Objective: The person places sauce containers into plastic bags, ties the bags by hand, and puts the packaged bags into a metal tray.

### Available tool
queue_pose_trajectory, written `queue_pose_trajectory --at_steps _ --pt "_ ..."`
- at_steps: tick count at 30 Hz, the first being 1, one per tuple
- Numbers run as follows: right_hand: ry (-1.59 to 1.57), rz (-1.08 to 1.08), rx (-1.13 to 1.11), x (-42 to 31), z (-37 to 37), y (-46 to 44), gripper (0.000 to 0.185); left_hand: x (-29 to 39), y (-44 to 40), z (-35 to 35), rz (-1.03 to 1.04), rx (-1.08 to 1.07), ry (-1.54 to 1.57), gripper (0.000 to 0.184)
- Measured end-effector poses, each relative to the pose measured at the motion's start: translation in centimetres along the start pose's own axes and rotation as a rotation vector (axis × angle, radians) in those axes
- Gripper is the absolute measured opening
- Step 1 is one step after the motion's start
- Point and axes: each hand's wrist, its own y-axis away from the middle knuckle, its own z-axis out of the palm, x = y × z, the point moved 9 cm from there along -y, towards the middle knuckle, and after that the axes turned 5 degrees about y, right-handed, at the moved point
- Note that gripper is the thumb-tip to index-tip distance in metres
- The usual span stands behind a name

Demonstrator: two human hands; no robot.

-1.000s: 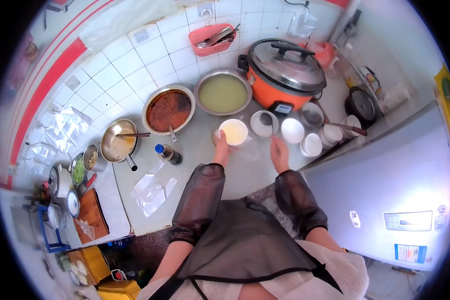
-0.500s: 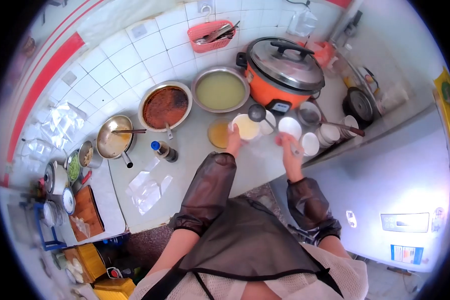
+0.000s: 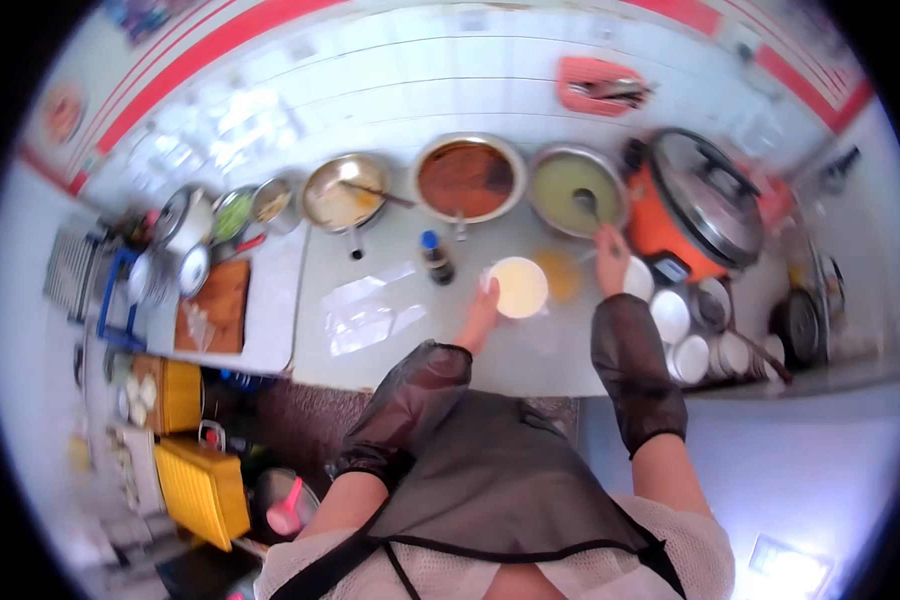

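Observation:
My left hand (image 3: 482,313) grips the side of a round bowl (image 3: 520,288) filled with something smooth and pale yellow. My right hand (image 3: 611,260) is closed on the handle of a ladle (image 3: 584,200), whose dark head is at the pale green liquid in a metal basin (image 3: 540,190); whether it is dipped in is too blurred to tell. Between my hands, a flat amber shape (image 3: 562,275) lies on the counter, partly covered by the bowl. White bowls (image 3: 669,315) stand just right of my right wrist.
An orange cooker (image 3: 660,220) with a glass lid stands right of the basin. Leftward are a basin of red sauce (image 3: 467,180), a pan (image 3: 345,195), a blue-capped bottle (image 3: 437,258) and clear plastic bags (image 3: 370,308). A wooden board (image 3: 213,305) lies far left.
My right hand has moved from beside the white bowls to the green-liquid basin, bringing the ladle over it. The left hand and its bowl shifted left of the amber shape. My view has turned left.

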Motion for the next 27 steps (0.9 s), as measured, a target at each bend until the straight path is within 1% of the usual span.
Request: queue_pose_trajectory --at_steps 1,2,3,4,5,6,7,9,10,11,12,13,14,15,17,18,19,20,21,22,23,24,25,27 --pt "-0.197 0.190 0.017 0.2 0.8 0.5 0.027 0.5 1.2 -2.0 0.013 0.050 0.011 0.069" --pt "-0.210 0.179 0.058 0.1 0.9 0.8 0.025 0.6 2.5 -3.0 -0.033 0.069 0.030 0.068" --pt "-0.213 0.188 0.029 1.0 1.4 1.4 0.025 0.2 3.6 -3.8 -0.086 0.077 0.047 0.067" --pt "-0.242 0.298 -0.001 2.9 2.0 2.4 0.029 0.1 4.3 -4.8 -0.085 0.095 0.056 0.067" --pt "-0.268 0.406 -0.025 4.5 2.3 3.7 0.032 0.1 4.9 -5.5 -0.068 0.077 0.140 0.065" --pt "-0.182 0.373 -0.176 4.0 4.0 6.3 0.032 0.1 5.3 -6.0 -0.049 0.056 0.223 0.063" --pt "-0.095 0.336 -0.324 3.6 6.0 9.8 0.032 -0.3 5.5 -6.7 -0.049 0.062 0.230 0.063" --pt "-0.176 0.642 -0.762 3.4 10.4 19.3 0.038 -1.6 5.8 -8.3 -0.026 0.071 0.342 0.059" --pt "-0.163 0.770 -0.987 2.7 11.9 24.5 0.043 -2.6 5.6 -9.3 -0.029 0.076 0.350 0.059" --pt "-0.085 0.929 -1.173 2.9 12.6 27.9 0.048 -3.8 5.3 -10.3 -0.049 0.085 0.360 0.058" --pt "-0.079 0.937 -1.172 2.6 13.2 28.3 0.048 -4.8 5.2 -11.0 -0.072 0.093 0.369 0.057" --pt "0.040 0.864 -1.164 2.6 13.9 27.6 0.045 -5.7 5.1 -11.5 -0.078 0.093 0.375 0.057" --pt "0.158 0.789 -1.152 2.6 14.5 26.8 0.041 -6.1 5.1 -11.9 -0.059 0.094 0.323 0.057" --pt "0.162 0.795 -1.147 2.9 15.4 26.6 0.041 -6.6 5.1 -12.3 -0.039 0.093 0.269 0.057" --pt "0.478 0.447 -0.936 3.1 16.3 22.9 0.027 -7.9 4.9 -12.8 -0.058 0.083 0.290 0.059" --pt "0.484 0.450 -0.927 4.3 16.9 23.0 0.027 -8.5 4.7 -12.9 -0.070 0.082 0.310 0.061" --pt "0.397 0.377 -0.842 4.9 17.6 22.4 0.023 -8.8 4.6 -12.9 -0.072 0.074 0.315 0.061" --pt "0.310 0.303 -0.762 4.7 18.0 21.9 0.020 -9.3 4.5 -13.5 -0.096 0.133 0.249 0.066" --pt "0.315 0.304 -0.764 2.5 18.3 21.9 0.020 -10.6 4.3 -14.6 -0.120 0.194 0.182 0.070" --pt "0.281 0.318 -0.750 0.2 18.4 21.7 0.022 -11.7 3.6 -14.8 -0.120 0.197 0.187 0.070" --pt "0.245 0.331 -0.738 -2.4 18.5 21.4 0.024 -13.1 2.4 -17.4 0.011 0.386 -0.031 0.064" --pt "0.246 0.331 -0.742 -3.4 18.5 21.3 0.024 -11.7 2.8 -18.8 0.142 0.573 -0.254 0.059" --pt "0.209 0.335 -0.714 -4.5 18.3 21.2 0.025 -11.9 2.7 -19.7 0.141 0.576 -0.252 0.059" --pt "0.176 0.337 -0.690 -5.1 17.8 20.7 0.028 -8.0 4.4 -20.9 0.152 0.635 -0.312 0.035"
